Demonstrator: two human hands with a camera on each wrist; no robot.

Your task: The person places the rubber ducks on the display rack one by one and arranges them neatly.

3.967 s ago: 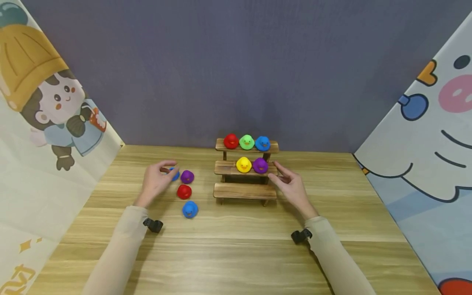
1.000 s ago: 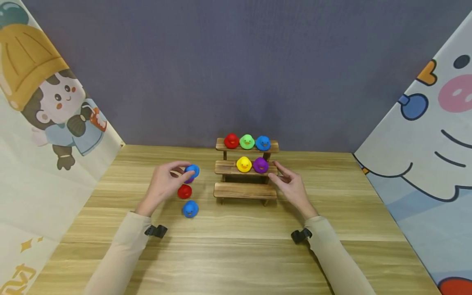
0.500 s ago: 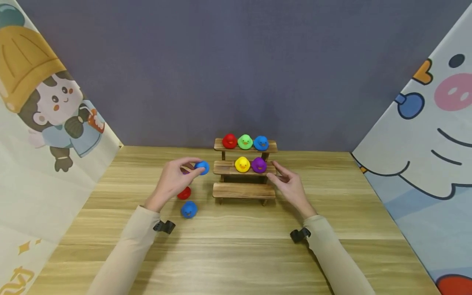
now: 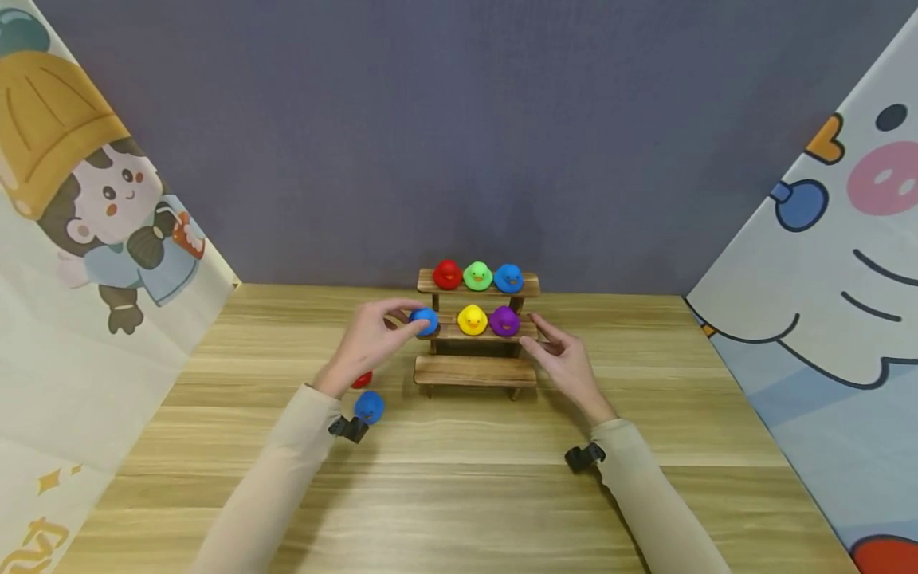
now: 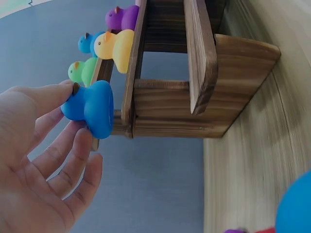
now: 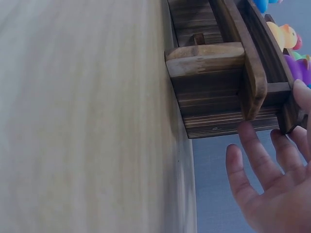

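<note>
A three-step wooden stand (image 4: 475, 371) sits mid-table. Red (image 4: 448, 275), green (image 4: 477, 276) and blue (image 4: 508, 278) ducks line its top step; a yellow duck (image 4: 472, 320) and a purple duck (image 4: 504, 320) sit on the middle step. My left hand (image 4: 373, 339) pinches a blue duck (image 4: 425, 321) (image 5: 90, 108) at the left end of the middle step. My right hand (image 4: 562, 360) rests with relaxed fingers (image 6: 252, 160) against the stand's right side (image 6: 218, 92). The bottom step is bare.
On the table (image 4: 459, 494) left of the stand lie a blue duck (image 4: 369, 406) and a red duck (image 4: 362, 379) partly hidden by my left wrist. Printed cloth panels stand at the left (image 4: 86, 239) and right (image 4: 825, 279); a grey wall is behind.
My left hand picked a blue duck off the table and carried it rightward to the left end of the middle step. The purple table duck is now hidden. My right hand stayed put.
</note>
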